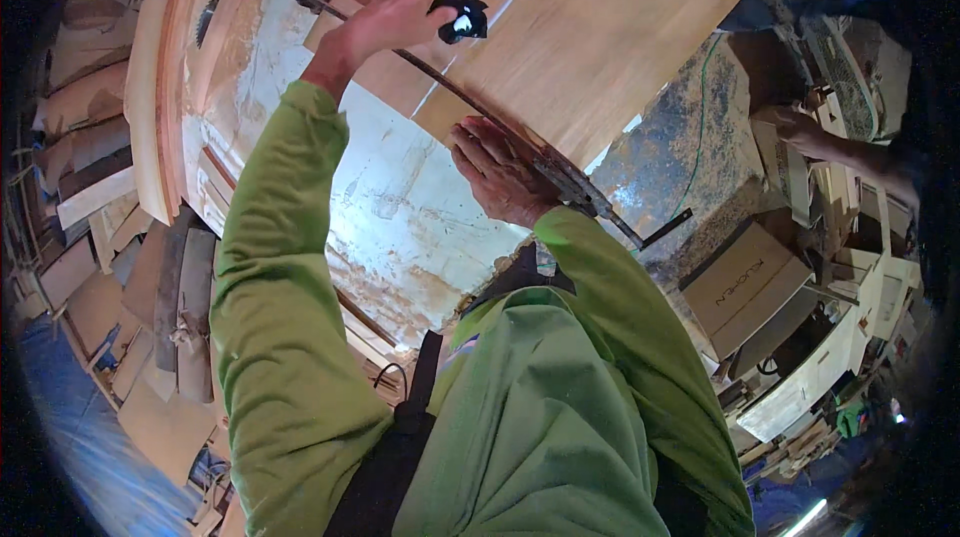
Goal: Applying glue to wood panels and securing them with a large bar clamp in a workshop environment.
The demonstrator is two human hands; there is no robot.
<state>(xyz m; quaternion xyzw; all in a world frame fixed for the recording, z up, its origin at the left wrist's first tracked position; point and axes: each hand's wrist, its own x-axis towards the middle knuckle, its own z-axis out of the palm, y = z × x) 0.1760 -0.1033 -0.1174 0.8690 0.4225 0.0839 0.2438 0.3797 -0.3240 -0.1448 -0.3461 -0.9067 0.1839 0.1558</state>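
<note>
My left hand (400, 12) is over the far part of a wide wooden board (610, 12). Its fingers and thumb curve round a glossy black object (470, 9) with a white patch; its kind I cannot make out. A long, dark metal bar clamp (440, 75) runs diagonally across the board, passing beneath my left hand. At the board's near edge lies my right hand (495, 172), fingers stretched and close together, right beside the bar. Whether it touches the bar is unclear. A pale line (432, 97) crosses the board.
The board rests on a pale, stained worktop (385, 187). A toothed saw blade (208, 17) stands at the far left. Stacked wood offcuts (180, 307) fill the left side. At right are a cardboard box (745, 287), a green cord (703, 87) and another person's hand (805, 132).
</note>
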